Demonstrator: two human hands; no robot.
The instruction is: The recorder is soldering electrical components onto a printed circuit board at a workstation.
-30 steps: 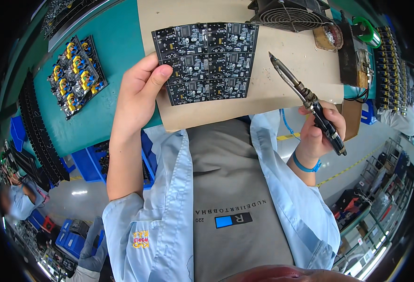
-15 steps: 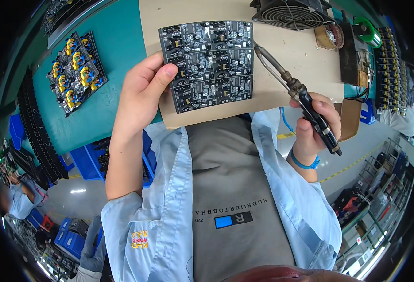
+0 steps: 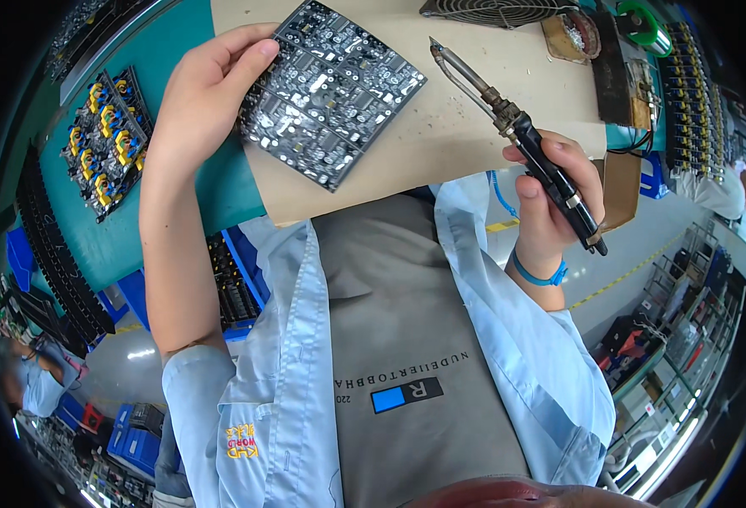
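Observation:
My left hand [image 3: 216, 85] pinches the upper left edge of a black circuit board panel [image 3: 332, 95], thumb on top. The panel is tilted and turned askew above the brown work sheet [image 3: 491, 127], its face covered in small solder points and parts. In my right hand [image 3: 559, 190] is a soldering iron [image 3: 529, 144] with a black handle and a bent metal tube along its shaft. Its tip points up and left, apart from the panel's right corner. A blue band circles my right wrist.
Boards with yellow and blue parts [image 3: 106, 144] lie on the green mat [image 3: 220, 190] at left. At the back stand a fan grille [image 3: 500, 8], a small tin [image 3: 572, 35] and a green solder spool [image 3: 644, 30]. More boards [image 3: 694, 102] line the far right. Other people work at both sides.
The panel has turned clockwise, tilted and shifted left with my left hand. My right hand with the soldering iron has moved slightly left and up.

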